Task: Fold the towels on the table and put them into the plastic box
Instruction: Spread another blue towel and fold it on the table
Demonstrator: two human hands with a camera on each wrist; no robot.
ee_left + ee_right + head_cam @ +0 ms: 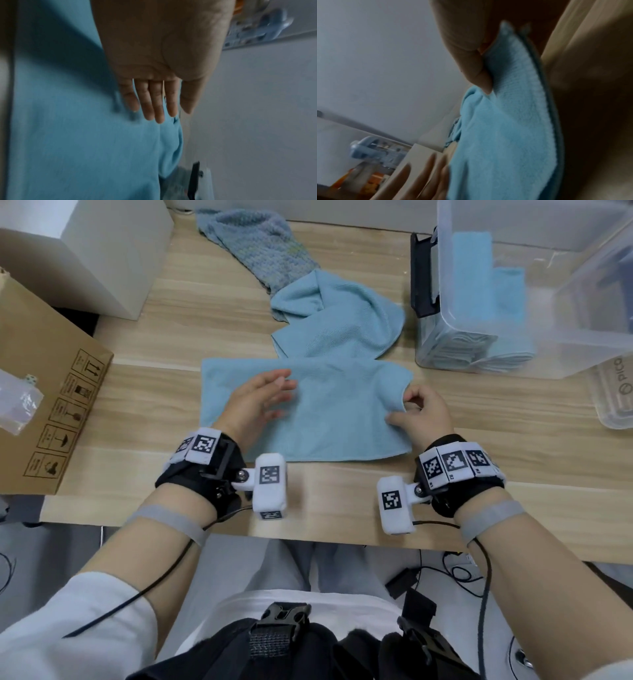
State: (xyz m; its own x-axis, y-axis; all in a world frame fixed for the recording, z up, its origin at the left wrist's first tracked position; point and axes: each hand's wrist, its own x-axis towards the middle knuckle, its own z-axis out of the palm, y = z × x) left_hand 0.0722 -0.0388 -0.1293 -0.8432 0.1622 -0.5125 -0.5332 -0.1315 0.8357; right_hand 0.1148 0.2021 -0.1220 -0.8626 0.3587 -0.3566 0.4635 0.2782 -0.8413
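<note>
Wooden counter [342,508]: clear plastic box [555,361] at far right already holds folded blue towels; a light-blue towel [329,419], folded to a long band, lies flat before the person, with a crumpled towel [339,326] and a knitted cloth [260,251] beyond it. Step in hand, by my reading: the second fold. Right hand [421,416] pinches the band's right edge; left hand [260,402] lies with fingers straight, flat on the middle, holding nothing. Next: carry the pinched edge leftward over the pressed line, edges matched.
</note>
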